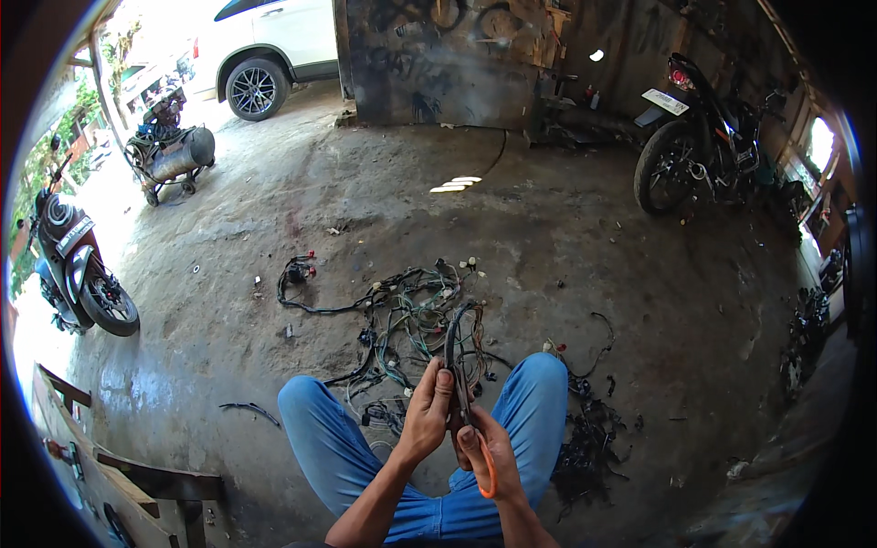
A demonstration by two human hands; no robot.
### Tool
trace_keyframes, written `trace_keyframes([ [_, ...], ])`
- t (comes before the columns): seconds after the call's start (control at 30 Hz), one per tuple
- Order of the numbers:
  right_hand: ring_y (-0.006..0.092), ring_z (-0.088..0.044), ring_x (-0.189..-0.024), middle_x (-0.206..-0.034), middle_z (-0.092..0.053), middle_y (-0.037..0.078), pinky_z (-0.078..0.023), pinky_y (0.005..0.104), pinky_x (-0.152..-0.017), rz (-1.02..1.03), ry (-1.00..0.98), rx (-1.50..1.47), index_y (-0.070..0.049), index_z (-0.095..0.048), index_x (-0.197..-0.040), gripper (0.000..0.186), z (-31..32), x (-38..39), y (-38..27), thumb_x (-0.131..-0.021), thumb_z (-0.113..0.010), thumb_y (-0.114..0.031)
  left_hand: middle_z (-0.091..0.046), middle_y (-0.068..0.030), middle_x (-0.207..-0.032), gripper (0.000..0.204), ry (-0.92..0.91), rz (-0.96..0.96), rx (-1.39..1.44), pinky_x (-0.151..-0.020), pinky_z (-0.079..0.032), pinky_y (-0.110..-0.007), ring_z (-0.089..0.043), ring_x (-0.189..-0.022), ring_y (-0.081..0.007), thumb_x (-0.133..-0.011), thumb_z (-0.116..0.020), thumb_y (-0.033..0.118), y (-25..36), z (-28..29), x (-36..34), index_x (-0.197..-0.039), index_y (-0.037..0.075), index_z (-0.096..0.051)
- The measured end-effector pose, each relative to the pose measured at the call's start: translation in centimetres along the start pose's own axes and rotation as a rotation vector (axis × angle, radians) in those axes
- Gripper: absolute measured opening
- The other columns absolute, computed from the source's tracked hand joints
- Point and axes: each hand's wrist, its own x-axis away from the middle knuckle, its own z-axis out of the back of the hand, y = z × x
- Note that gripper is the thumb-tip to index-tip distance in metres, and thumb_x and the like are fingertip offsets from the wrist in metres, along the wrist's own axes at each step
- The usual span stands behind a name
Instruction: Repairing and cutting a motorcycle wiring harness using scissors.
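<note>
My left hand (pixel 427 413) grips a black cable (pixel 451 342) that loops up from between my knees. Close against it, my right hand (pixel 489 452) holds orange-handled scissors (pixel 487 466), the blades pointing up along the cable beside my left fingers. Beyond my hands a tangled wire harness (pixel 406 315) with green, black and white wires and connectors lies on the concrete floor (pixel 548 237). My legs in blue trousers (pixel 329 438) frame both hands.
A heap of black wire offcuts (pixel 589 447) lies right of my right knee. A black motorcycle (pixel 708 146) stands far right, another motorcycle (pixel 78 274) at the left, an air compressor tank (pixel 174 155) far left, a white car (pixel 269 50) beyond. A wooden bench (pixel 119 484) sits lower left.
</note>
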Motion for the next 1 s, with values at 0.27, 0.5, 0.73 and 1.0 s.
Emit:
trace_keyframes([
  [0.27,0.0006,-0.034,-0.052,-0.069,-0.041,-0.007,-0.024,0.0194,-0.044,-0.047,-0.085,-0.198,-0.007,-0.055,-0.108,0.047,0.3,0.4,-1.3,-0.096,-0.064,-0.052,-0.057,-0.0016,-0.076,0.037,-0.003,-0.154,-0.270,-0.059,-0.044,-0.027,-0.053,-0.065,-0.0091,-0.110,-0.039,0.038,0.9,0.2,0.2,-0.113,0.003,-0.050],
  [0.5,0.0012,-0.035,-0.048,-0.068,-0.045,-0.005,-0.026,0.0188,-0.041,-0.075,-0.106,-0.228,-0.005,-0.056,-0.108,0.049,0.3,0.5,-2.0,-0.097,-0.061,-0.053,-0.057,-0.0052,-0.071,0.034,-0.055,-0.122,-0.357,-0.054,-0.045,-0.029,-0.057,-0.059,-0.0127,-0.110,-0.040,0.035,0.7,1.0,0.0,-0.108,0.002,-0.047],
  [0.73,0.0031,-0.042,-0.041,-0.063,-0.048,-0.002,-0.034,0.0201,-0.036,-0.154,-0.100,-0.125,-0.003,-0.057,-0.104,0.050,1.5,0.9,-2.5,-0.098,-0.059,-0.053,-0.053,-0.0096,-0.071,0.040,-0.248,-0.192,-0.634,-0.058,-0.042,-0.036,-0.055,-0.064,-0.0227,-0.104,-0.052,0.041,2.4,2.9,-0.9,-0.108,0.002,-0.049],
  [1.0,0.0030,-0.040,-0.039,-0.059,-0.046,-0.004,-0.034,0.0199,-0.036,-0.158,-0.137,-0.005,-0.003,-0.058,-0.102,0.049,2.3,1.3,-2.7,-0.099,-0.058,-0.052,-0.049,-0.0149,-0.065,0.047,-0.252,-0.297,-0.836,-0.056,-0.041,-0.040,-0.051,-0.057,-0.0353,-0.096,-0.063,0.049,2.4,4.1,-1.5,-0.099,0.004,-0.053],
])
